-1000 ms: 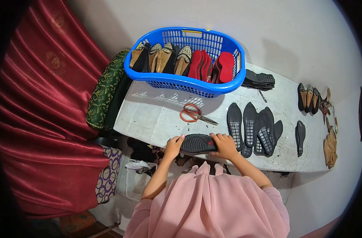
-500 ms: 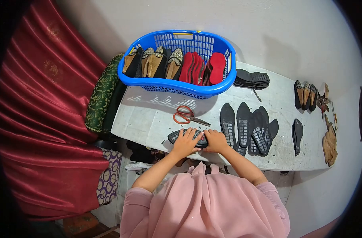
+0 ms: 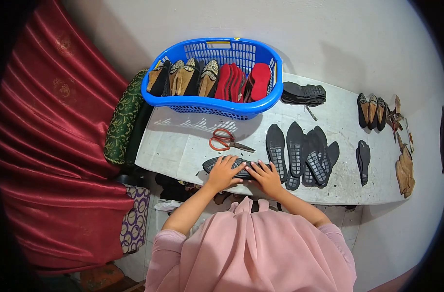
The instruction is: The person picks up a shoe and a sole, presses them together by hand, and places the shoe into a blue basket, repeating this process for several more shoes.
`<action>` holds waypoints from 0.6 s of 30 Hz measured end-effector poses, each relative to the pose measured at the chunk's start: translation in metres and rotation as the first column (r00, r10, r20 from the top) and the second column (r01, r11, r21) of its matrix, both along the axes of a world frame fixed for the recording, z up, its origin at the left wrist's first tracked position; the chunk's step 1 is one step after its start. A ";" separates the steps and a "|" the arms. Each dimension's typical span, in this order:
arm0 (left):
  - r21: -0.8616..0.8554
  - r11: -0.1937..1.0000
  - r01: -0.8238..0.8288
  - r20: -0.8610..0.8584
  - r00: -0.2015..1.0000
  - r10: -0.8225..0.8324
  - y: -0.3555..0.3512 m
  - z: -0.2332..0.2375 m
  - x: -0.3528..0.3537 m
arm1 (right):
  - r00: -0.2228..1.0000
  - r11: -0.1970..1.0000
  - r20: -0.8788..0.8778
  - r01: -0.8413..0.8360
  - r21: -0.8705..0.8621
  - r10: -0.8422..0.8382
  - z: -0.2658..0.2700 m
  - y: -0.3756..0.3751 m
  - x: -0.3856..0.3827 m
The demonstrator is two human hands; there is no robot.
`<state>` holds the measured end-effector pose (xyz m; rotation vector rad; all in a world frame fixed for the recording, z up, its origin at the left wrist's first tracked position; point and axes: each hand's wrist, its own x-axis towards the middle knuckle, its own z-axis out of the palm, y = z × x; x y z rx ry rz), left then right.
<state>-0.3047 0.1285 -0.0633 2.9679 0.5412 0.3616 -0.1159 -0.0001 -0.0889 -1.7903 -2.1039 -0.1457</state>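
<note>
A black sole (image 3: 211, 164) lies crosswise near the table's front edge, its pointed end to the left. My left hand (image 3: 224, 173) rests on its middle with the fingers apart. Over its right part lies my right hand (image 3: 265, 178), fingers spread and pressing on it. The two hands' fingertips are close to each other and hide much of the sole. Just behind them are red-handled scissors (image 3: 225, 140), blades pointing right. Several black soles (image 3: 295, 146) with grid patterns lie right of my right hand.
A blue basket (image 3: 212, 102) at the back holds shoes and red soles (image 3: 260, 82). Stacked black soles (image 3: 303, 93) lie beside it. Farther right are a narrow sole (image 3: 363, 160), shoes (image 3: 372, 112) and brown material (image 3: 404, 173) on the white table (image 3: 173, 141).
My right hand has opened its fingers wider and now lies flatter over the sole's right part. My left hand stays on the sole. The view has shifted slightly.
</note>
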 end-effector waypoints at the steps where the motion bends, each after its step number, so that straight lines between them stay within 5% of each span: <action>1: -0.013 1.000 0.009 0.010 1.000 -0.009 0.003 -0.002 0.001 | 1.000 1.000 -0.010 -0.003 0.004 0.003 -0.001 0.001 0.001; 11: 0.133 0.985 0.113 -0.035 0.993 -0.109 0.020 -0.011 0.007 | 0.996 0.999 -0.078 0.049 -0.016 -0.050 -0.004 0.011 -0.003; 14: 0.131 0.984 0.122 -0.044 0.992 -0.117 0.022 -0.012 0.006 | 0.991 0.995 0.124 -0.061 0.078 0.051 -0.003 0.003 -0.005; 18: 0.159 0.975 0.154 0.011 0.987 -0.157 0.026 -0.010 0.011 | 0.999 0.986 0.008 -0.049 0.157 0.048 -0.018 0.006 -0.008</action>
